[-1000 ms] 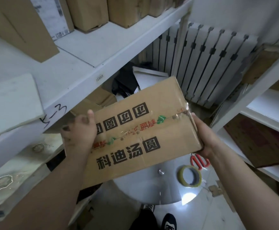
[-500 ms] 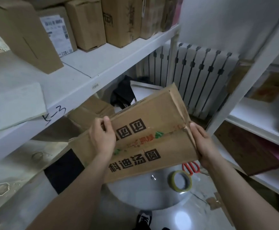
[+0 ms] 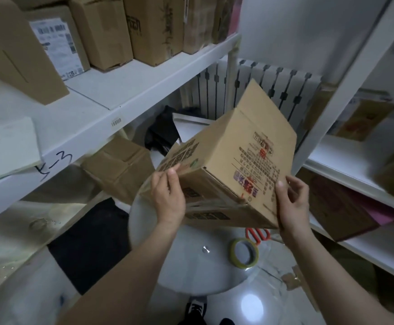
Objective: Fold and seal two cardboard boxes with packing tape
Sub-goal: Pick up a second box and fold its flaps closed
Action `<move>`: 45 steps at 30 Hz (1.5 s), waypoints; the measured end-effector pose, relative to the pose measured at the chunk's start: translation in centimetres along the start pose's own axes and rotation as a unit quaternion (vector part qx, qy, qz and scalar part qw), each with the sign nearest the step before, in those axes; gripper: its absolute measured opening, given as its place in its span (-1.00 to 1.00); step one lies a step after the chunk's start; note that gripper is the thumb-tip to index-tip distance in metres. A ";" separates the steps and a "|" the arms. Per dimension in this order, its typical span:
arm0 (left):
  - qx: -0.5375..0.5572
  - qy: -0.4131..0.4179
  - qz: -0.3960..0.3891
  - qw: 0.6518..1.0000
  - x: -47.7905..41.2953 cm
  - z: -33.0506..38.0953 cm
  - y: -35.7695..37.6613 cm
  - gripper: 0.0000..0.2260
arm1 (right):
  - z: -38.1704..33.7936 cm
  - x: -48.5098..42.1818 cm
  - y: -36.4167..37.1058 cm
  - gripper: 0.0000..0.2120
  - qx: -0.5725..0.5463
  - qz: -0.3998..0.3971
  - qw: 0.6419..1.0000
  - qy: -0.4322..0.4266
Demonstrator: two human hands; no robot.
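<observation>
I hold a printed cardboard box (image 3: 233,165) up in the air above a round white table (image 3: 191,261), tilted so that a side with red and black print faces me. My left hand (image 3: 167,198) grips its near left edge, thumb on top. My right hand (image 3: 292,202) grips the lower right corner with curled fingers. Clear tape runs along the seam of the face turned toward the table. A roll of packing tape (image 3: 244,253) lies flat on the table below my right hand, with red-handled scissors (image 3: 258,233) just behind it.
White shelving with several cardboard boxes (image 3: 102,31) stands at the left, and another shelf unit (image 3: 355,165) at the right. A brown box (image 3: 118,170) sits under the left shelf. A radiator (image 3: 261,90) lines the far wall. Cardboard scraps (image 3: 294,277) lie on the floor.
The box has been turned in my hands: the taped face that was toward me now points down-left, and a printed side panel faces me. Both hands shifted their hold.
</observation>
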State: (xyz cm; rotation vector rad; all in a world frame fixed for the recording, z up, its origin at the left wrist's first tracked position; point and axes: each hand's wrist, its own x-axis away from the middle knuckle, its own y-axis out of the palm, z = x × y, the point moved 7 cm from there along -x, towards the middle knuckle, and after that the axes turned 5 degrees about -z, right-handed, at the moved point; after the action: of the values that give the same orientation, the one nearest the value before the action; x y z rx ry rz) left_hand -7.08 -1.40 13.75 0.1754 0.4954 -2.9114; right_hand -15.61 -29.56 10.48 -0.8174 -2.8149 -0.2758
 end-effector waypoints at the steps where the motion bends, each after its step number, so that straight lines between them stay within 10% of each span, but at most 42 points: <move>1: 0.007 -0.010 -0.008 1.000 -0.1 -0.1 -0.2 -0.68 | 0.4 0.1 -0.2 -0.66 -0.017 0.003 1.000 0.009; 11: 0.068 -0.034 -0.046 0.996 -0.5 -2.5 -2.4 -0.81 | -0.4 -1.0 1.8 -0.41 -0.035 -0.111 0.993 -0.019; 23: 0.184 -0.416 -0.124 0.882 3.9 -11.1 -3.3 -0.74 | 6.9 2.1 5.7 -0.47 0.083 -0.148 0.985 0.025; 34: 0.132 -0.534 -0.166 0.819 6.6 -17.5 -4.8 -0.75 | 14.0 5.3 6.1 -0.46 0.196 -0.178 0.944 0.199; 41: 0.037 -0.437 -0.261 0.860 2.8 -16.5 -5.9 -0.63 | 13.9 3.9 4.7 -0.65 0.080 -0.099 0.935 0.331; 45: -0.112 -0.238 -0.395 0.880 -0.2 -12.6 -3.9 -0.63 | 11.8 2.6 5.5 -0.74 0.155 -0.151 0.920 0.326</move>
State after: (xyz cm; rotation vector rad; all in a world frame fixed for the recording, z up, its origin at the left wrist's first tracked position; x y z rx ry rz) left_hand -6.58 6.53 3.20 -0.9765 0.9821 -3.3958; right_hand -16.38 -20.98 0.44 -0.1611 -2.2450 -0.1082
